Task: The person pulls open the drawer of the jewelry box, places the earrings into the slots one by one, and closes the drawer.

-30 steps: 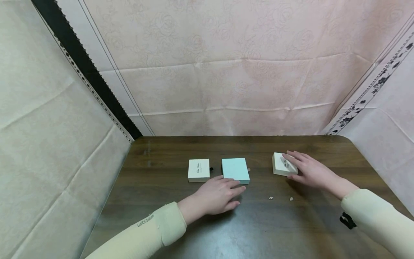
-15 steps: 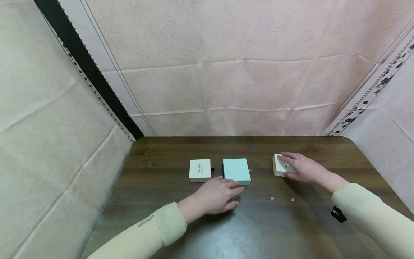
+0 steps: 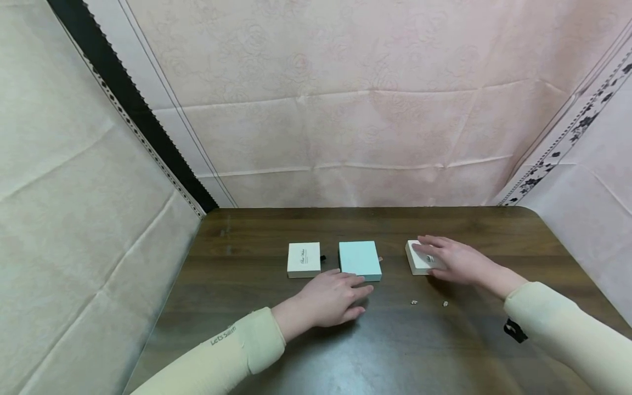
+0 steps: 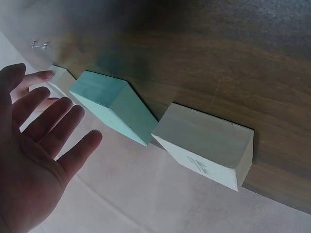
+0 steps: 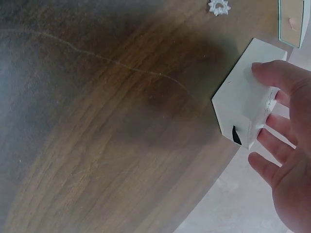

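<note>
My right hand (image 3: 461, 262) holds a small white gift box (image 3: 418, 265) at the right of the table. The thumb (image 5: 272, 72) lies on its near side and the fingers reach over its printed top. A black pull tab (image 5: 236, 135) sticks out of one end of that box. My left hand (image 3: 327, 299) hovers palm down, fingers relaxed and spread, in front of a teal box (image 3: 359, 258) and overlaps its near edge in the head view. Left of the teal box lies a second white gift box (image 3: 303, 259) with dark lettering and a black tab.
Two tiny silvery stud earrings, a left one (image 3: 413, 302) and a right one (image 3: 445, 303), lie on the brown wooden table (image 3: 395, 351) in front of the right box. Pale patterned cloth (image 3: 345, 126) hangs behind the table and along both sides.
My right hand has settled further over the right white box and shifted it a little left and nearer. The left hand and the other two boxes have stayed put.
</note>
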Motion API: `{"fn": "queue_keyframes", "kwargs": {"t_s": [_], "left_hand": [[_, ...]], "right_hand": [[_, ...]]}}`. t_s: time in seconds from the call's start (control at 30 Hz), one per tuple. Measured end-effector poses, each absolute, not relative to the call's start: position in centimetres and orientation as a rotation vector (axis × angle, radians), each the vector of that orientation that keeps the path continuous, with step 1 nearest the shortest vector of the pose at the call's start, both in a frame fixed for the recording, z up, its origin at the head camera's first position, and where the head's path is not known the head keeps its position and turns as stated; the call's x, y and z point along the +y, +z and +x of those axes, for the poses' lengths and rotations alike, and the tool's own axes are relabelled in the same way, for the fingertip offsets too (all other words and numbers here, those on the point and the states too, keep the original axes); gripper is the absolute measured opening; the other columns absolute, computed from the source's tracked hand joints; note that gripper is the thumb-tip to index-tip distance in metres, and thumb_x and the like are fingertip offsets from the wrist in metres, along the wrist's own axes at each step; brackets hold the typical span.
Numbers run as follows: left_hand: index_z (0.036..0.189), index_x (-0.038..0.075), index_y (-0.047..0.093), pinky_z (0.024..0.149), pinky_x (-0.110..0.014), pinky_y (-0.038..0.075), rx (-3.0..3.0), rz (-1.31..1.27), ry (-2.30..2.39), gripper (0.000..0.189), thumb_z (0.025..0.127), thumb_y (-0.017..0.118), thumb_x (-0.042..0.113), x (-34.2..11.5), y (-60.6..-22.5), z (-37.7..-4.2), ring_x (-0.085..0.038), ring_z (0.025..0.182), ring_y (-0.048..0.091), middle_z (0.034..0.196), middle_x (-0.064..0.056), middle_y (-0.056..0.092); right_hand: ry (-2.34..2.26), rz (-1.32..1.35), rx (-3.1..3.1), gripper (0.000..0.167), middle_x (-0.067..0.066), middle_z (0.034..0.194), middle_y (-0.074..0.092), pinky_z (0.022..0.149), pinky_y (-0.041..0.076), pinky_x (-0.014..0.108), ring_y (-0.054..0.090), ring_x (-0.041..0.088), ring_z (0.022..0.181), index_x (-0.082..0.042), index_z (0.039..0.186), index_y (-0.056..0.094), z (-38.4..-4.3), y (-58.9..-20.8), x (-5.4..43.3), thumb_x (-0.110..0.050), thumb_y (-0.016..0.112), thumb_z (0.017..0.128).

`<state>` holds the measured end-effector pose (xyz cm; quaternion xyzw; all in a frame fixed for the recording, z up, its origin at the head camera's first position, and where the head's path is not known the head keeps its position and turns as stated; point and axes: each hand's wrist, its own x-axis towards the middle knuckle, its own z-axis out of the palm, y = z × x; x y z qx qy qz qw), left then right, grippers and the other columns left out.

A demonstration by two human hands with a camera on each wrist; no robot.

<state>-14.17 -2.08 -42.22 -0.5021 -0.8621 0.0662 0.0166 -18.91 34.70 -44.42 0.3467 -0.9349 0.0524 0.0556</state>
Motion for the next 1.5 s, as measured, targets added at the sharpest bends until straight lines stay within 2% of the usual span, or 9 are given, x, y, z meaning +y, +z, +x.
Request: {"fn": "queue_keyframes", "kwargs": {"t_s": [0.47,0.87,1.13,1.5], "left_hand": [[0.154,0.025,0.061,0.116,-0.035,0.049,-2.683,-1.579,0.204,0.049,0.111,0.055,0.047,-1.7,-42.2,-14.1,-0.016,0.138,0.061,0.152,0.0,0.062],[0.153,0.025,0.061,0.113,-0.035,0.05,-2.657,-1.586,0.194,0.049,0.11,0.056,0.048,-1.3,-42.5,-14.2,-0.015,0.137,0.062,0.151,0.0,0.063],[0.154,0.025,0.06,0.114,-0.032,0.049,-2.644,-1.597,0.212,0.049,0.11,0.056,0.047,0.2,-42.5,-14.7,-0.013,0.137,0.062,0.152,0.002,0.062],[0.158,0.025,0.055,0.115,-0.032,0.048,-2.648,-1.599,0.163,0.052,0.111,0.055,0.046,3.7,-42.0,-15.8,-0.016,0.141,0.059,0.157,0.001,0.058]], "right_hand": [[0.152,1.114,-2.785,0.064,0.024,0.147,0.061,0.093,0.059,0.059,0.065,0.045,0.126,-0.007,0.145,0.067,-18.5,-44.5,33.6,-0.021,0.09,0.086],[0.167,1.096,-2.825,0.066,0.024,0.15,0.059,0.098,0.057,0.062,0.062,0.047,0.13,-0.007,0.147,0.065,-18.5,-44.2,32.7,-0.024,0.089,0.089],[0.189,0.999,-2.897,0.072,0.025,0.155,0.055,0.104,0.051,0.066,0.057,0.05,0.136,-0.006,0.152,0.059,-17.8,-42.4,33.8,-0.022,0.088,0.088],[0.212,0.915,-2.904,0.072,0.026,0.154,0.054,0.107,0.047,0.07,0.055,0.053,0.136,-0.004,0.15,0.061,-17.0,-40.9,36.5,-0.023,0.09,0.087]]}}
